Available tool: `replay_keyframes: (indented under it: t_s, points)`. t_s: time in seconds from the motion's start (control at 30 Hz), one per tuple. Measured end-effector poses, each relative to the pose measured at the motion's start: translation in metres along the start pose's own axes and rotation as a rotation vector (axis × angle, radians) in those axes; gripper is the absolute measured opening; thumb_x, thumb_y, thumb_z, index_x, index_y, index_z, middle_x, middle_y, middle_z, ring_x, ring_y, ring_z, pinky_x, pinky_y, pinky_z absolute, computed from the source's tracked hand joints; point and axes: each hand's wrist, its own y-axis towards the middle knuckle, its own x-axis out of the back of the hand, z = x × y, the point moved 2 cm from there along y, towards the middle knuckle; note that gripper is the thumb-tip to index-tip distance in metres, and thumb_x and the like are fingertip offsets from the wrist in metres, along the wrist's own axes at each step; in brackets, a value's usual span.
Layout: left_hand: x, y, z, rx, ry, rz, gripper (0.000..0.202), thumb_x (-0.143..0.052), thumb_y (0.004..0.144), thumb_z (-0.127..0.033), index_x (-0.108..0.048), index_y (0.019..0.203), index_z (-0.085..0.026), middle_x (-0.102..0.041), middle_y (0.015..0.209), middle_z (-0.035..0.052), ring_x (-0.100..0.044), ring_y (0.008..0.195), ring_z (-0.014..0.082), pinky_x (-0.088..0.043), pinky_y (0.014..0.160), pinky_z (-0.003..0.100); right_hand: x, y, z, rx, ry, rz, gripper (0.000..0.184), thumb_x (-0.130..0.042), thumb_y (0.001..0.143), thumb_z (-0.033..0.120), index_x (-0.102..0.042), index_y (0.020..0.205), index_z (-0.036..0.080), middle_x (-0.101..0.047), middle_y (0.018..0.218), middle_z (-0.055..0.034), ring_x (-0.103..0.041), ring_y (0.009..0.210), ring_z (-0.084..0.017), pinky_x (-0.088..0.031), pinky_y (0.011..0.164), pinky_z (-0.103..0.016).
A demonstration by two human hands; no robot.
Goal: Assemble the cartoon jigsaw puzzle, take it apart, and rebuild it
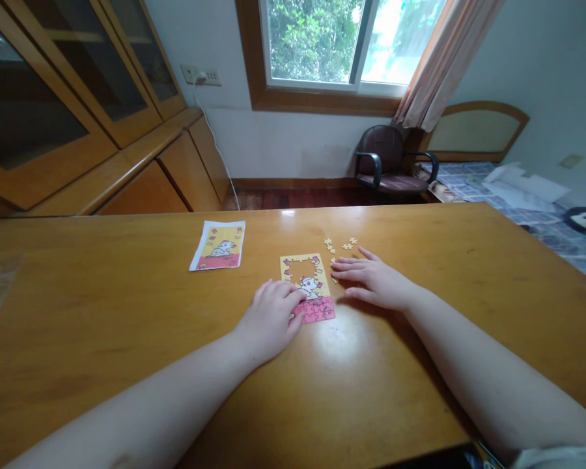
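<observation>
I see one small rectangular yellow-and-pink jigsaw puzzle, partly assembled, flat mid-way on the orange wooden tabletop. Left hand sits palm-down on its lower-left corner, fingers loose, gripping nothing. Right hand lies flat just right of it, fingers extended, empty. I count four loose tan puzzle pieces beyond those fingertips; can't tell if more. One printed picture card lies apart, to the left.
</observation>
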Motion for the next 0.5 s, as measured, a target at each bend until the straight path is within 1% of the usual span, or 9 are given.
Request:
replay_keyframes:
  t_s: [0.07, 0.13, 0.2, 0.27, 0.33, 0.4, 0.5]
  points:
    - [0.000, 0.000, -0.001, 0.008, -0.004, 0.005, 0.025, -0.053, 0.085, -0.027, -0.064, 0.106, -0.023, -0.064, 0.107, 0.0073, -0.054, 0.106, 0.0251, -0.035, 0.104, 0.051, 0.003, -0.004, -0.002, 0.004, 0.046, 0.017, 0.042, -0.052, 0.090, 0.049, -0.060, 0.127, 0.030, -0.056, 0.135, -0.0070, -0.047, 0.129, -0.026, -0.013, 0.115, -0.057]
    - [0.001, 0.000, -0.001, 0.012, -0.002, 0.010, 0.025, -0.053, 0.085, -0.027, -0.064, 0.107, -0.023, -0.064, 0.108, 0.0073, -0.054, 0.106, 0.0251, -0.035, 0.104, 0.051, 0.005, -0.008, -0.005, -0.019, 0.071, 0.015, 0.041, -0.049, 0.092, 0.048, -0.059, 0.127, 0.030, -0.056, 0.136, -0.0069, -0.048, 0.129, -0.025, -0.015, 0.114, -0.057]
    - [0.000, 0.000, -0.001, 0.013, 0.006, 0.015, 0.025, -0.053, 0.085, -0.026, -0.063, 0.107, -0.023, -0.064, 0.108, 0.0071, -0.054, 0.107, 0.0250, -0.036, 0.104, 0.050, 0.006, -0.009, -0.010, -0.068, 0.055, -0.029, 0.044, -0.045, 0.094, 0.046, -0.054, 0.133, 0.030, -0.050, 0.142, -0.0074, -0.043, 0.133, -0.025, -0.014, 0.115, -0.057]
    - [0.000, 0.000, 0.000, 0.011, 0.015, 0.018, 0.025, -0.052, 0.085, -0.026, -0.063, 0.108, -0.023, -0.064, 0.108, 0.0070, -0.053, 0.107, 0.0247, -0.036, 0.104, 0.050, 0.003, -0.007, -0.012, -0.114, 0.017, -0.071, 0.050, -0.043, 0.094, 0.046, -0.045, 0.141, 0.029, -0.040, 0.149, -0.0078, -0.033, 0.139, -0.026, -0.013, 0.115, -0.057]
    - [-0.001, 0.000, 0.000, 0.009, 0.021, 0.021, 0.025, -0.052, 0.085, -0.027, -0.063, 0.108, -0.023, -0.064, 0.108, 0.0070, -0.053, 0.107, 0.0247, -0.035, 0.104, 0.050, -0.002, -0.004, -0.012, -0.128, -0.008, -0.058, 0.055, -0.043, 0.094, 0.048, -0.039, 0.144, 0.028, -0.034, 0.152, -0.0071, -0.025, 0.142, -0.028, -0.011, 0.115, -0.058]
    - [-0.001, 0.000, 0.000, 0.005, 0.021, 0.022, 0.025, -0.052, 0.086, -0.027, -0.063, 0.108, -0.023, -0.064, 0.108, 0.0071, -0.053, 0.107, 0.0249, -0.035, 0.104, 0.050, -0.006, -0.002, -0.010, -0.114, -0.017, -0.025, 0.056, -0.044, 0.093, 0.050, -0.040, 0.144, 0.028, -0.038, 0.150, -0.0062, -0.023, 0.143, -0.029, -0.009, 0.115, -0.059]
    - [-0.001, 0.000, 0.000, 0.005, 0.009, 0.017, 0.025, -0.052, 0.085, -0.027, -0.063, 0.108, -0.023, -0.064, 0.108, 0.0072, -0.054, 0.106, 0.0249, -0.035, 0.104, 0.051, -0.004, -0.002, -0.007, -0.074, -0.020, -0.025, 0.047, -0.044, 0.094, 0.047, -0.051, 0.135, 0.028, -0.052, 0.140, -0.0061, -0.032, 0.139, -0.029, -0.009, 0.114, -0.060]
